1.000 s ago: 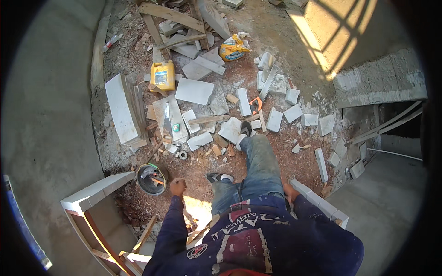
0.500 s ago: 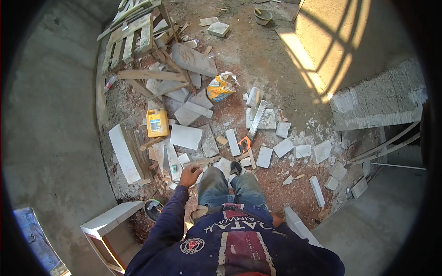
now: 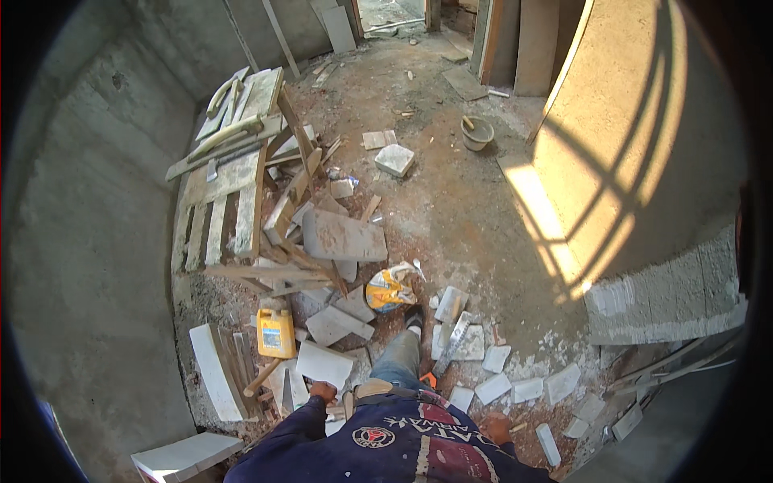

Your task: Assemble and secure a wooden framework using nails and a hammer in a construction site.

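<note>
My left hand (image 3: 324,392) is beside my waist, fingers curled with nothing visible in them, over pale board pieces (image 3: 324,361). My right hand (image 3: 496,427) is by my right side, its fingers too small and turned to make out, near pale block pieces (image 3: 491,388). Below and around me lie a hand saw (image 3: 456,338) with an orange handle, a yellow jerrycan (image 3: 275,333), a torn yellow sack (image 3: 389,287) and a wooden handle (image 3: 262,375). My foot steps between the sack and the saw.
A wooden trestle (image 3: 217,225) with planks stands at left amid broken slabs (image 3: 342,233). A bucket (image 3: 477,137) sits farther ahead near the sunlit right wall (image 3: 612,129). Concrete walls (image 3: 97,225) bound the left, a doorway (image 3: 390,16) is at the far end, and rubble covers much of the floor.
The view has tilted up to show the room's far end. My legs have stepped forward toward the sack and saw. My left hand has swung forward, then back down, its fingers now more curled.
</note>
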`<state>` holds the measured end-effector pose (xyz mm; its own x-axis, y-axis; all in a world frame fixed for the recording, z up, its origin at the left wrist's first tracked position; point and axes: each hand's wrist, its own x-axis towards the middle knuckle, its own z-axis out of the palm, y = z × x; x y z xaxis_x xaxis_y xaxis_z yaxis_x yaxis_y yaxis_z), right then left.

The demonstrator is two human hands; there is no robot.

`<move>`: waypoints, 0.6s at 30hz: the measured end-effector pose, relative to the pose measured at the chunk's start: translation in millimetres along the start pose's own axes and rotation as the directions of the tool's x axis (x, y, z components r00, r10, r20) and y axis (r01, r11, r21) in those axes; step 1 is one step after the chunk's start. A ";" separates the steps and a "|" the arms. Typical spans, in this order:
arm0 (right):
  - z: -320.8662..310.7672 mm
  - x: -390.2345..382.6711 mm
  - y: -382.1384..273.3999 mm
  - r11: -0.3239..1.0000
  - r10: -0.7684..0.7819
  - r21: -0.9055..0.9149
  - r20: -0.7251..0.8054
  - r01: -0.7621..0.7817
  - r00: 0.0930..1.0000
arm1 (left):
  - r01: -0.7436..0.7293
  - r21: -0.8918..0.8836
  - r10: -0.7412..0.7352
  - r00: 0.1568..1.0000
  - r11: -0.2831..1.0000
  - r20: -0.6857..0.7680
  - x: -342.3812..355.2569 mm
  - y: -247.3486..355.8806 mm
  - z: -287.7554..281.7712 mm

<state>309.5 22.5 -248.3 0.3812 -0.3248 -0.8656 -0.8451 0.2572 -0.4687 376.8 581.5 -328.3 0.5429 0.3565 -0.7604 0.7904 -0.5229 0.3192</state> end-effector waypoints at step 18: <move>188.4 289.9 -568.7 0.884 0.160 -0.467 0.324 0.011 0.933 | -0.523 -0.630 0.599 0.793 0.574 -0.112 281.4 755.7 -208.3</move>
<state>971.2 -46.5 -266.0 0.3420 0.0329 -0.9391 -0.9182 -0.2008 -0.3414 1186.0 448.0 -183.2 0.9357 0.0559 -0.3482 0.3487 0.0008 0.9372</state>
